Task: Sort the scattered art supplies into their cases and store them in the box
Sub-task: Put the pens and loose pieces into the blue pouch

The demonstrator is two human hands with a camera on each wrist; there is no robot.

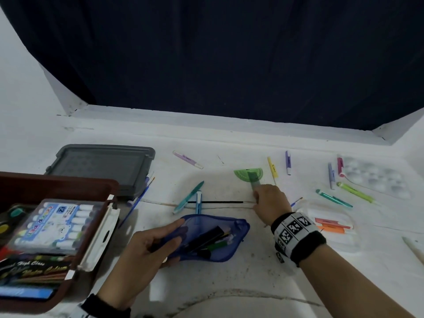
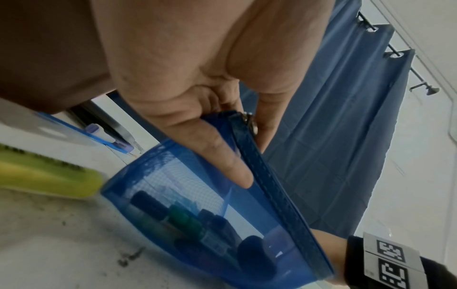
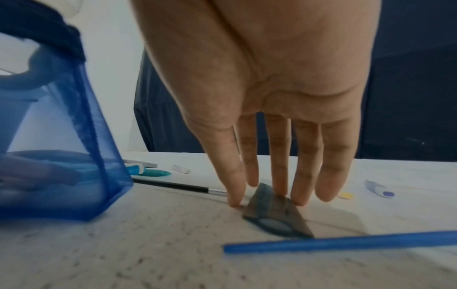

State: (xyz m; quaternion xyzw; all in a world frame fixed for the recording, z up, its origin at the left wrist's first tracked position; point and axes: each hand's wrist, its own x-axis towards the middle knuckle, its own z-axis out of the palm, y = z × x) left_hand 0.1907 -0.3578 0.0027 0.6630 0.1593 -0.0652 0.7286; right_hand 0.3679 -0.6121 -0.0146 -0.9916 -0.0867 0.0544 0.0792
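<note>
My left hand (image 1: 179,230) (image 2: 247,148) grips the open mouth of a blue mesh pouch (image 1: 206,239) (image 2: 197,205) (image 3: 61,156), thumb outside and fingers inside. Dark and green markers lie in the pouch. My right hand (image 1: 259,196) (image 3: 264,191) reaches down just beyond the pouch. Its straight fingertips rest on the near end of a green translucent ruler (image 1: 253,180) (image 3: 269,211), and the thumb touches the table beside it. The ruler's far end overlaps a green protractor (image 1: 243,174). A brown box (image 1: 57,184) at the left holds a marker set (image 1: 57,223).
A black-handled brush (image 1: 215,202) (image 3: 173,185) lies just left of my right hand, across teal pens (image 1: 188,198). A blue brush (image 3: 346,242) lies near the right wrist. Several pens and highlighters (image 1: 273,167) are scattered to the right, near a clear palette (image 1: 378,177) and a clear case (image 1: 330,226). A grey lid (image 1: 101,166) sits behind the box.
</note>
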